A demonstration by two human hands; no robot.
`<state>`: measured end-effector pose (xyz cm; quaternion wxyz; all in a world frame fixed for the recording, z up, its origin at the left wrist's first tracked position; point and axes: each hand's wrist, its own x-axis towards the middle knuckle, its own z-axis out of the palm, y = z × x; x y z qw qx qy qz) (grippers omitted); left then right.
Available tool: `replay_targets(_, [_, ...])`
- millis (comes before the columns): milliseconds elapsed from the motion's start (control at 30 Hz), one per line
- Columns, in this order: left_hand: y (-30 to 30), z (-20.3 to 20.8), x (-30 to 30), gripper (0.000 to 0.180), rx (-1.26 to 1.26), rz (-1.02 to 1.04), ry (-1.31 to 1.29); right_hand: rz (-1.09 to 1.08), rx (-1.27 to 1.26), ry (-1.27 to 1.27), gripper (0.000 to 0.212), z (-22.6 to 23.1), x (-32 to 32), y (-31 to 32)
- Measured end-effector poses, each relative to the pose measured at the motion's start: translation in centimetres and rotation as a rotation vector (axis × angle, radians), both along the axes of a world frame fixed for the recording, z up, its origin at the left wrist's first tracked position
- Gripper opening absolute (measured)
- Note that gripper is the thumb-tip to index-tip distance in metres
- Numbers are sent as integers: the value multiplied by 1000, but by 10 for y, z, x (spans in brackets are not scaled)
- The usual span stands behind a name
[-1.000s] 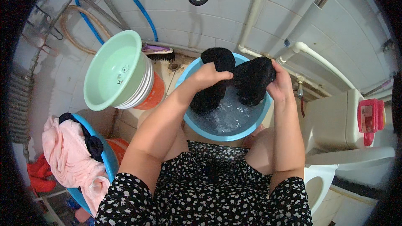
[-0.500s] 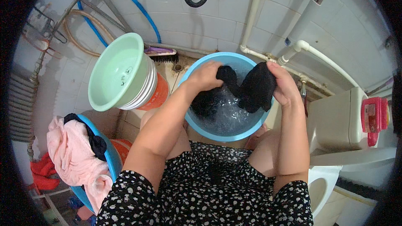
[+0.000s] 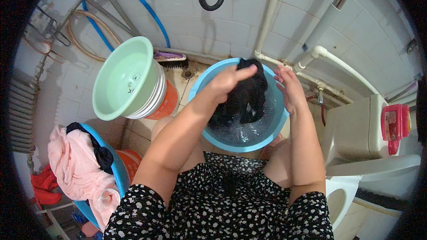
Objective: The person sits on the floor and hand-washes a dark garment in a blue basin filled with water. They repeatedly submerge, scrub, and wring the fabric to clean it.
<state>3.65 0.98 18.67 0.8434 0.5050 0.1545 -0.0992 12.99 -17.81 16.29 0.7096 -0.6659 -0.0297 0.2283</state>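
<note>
A light blue basin (image 3: 242, 148) of water stands on the floor between my knees. Bunched wet black cloth (image 3: 251, 93) is in it, its upper part lifted toward the far rim and its lower part in the water. My left hand (image 3: 226, 82) grips the cloth from the left, with a finger or thumb lying across its top; motion blurs it slightly. Above the basin's right rim is my right hand (image 3: 290, 88), fingers apart and holding nothing.
Left of the basin, a pale green basin (image 3: 116, 78) sits on an orange and white bucket (image 3: 163, 103). Nearer, a blue tub (image 3: 119, 169) holds pink fabric (image 3: 80, 160). A scrub brush (image 3: 172, 60) lies by the wall. A toilet (image 3: 353, 126) and white pipes (image 3: 340, 64) are on the right.
My right hand has let go of the black cloth and opened beside the rim. The cloth has moved left and gathered toward my left hand.
</note>
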Motion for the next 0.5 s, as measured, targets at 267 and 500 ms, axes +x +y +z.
replay_targets(267, [-2,24,-22,32,-492,98,-209,214,266,546,68,-39,-41,35])
replay_targets(500, [19,11,-19,27,-387,168,-249,327,562,369,54,-8,-42,35])
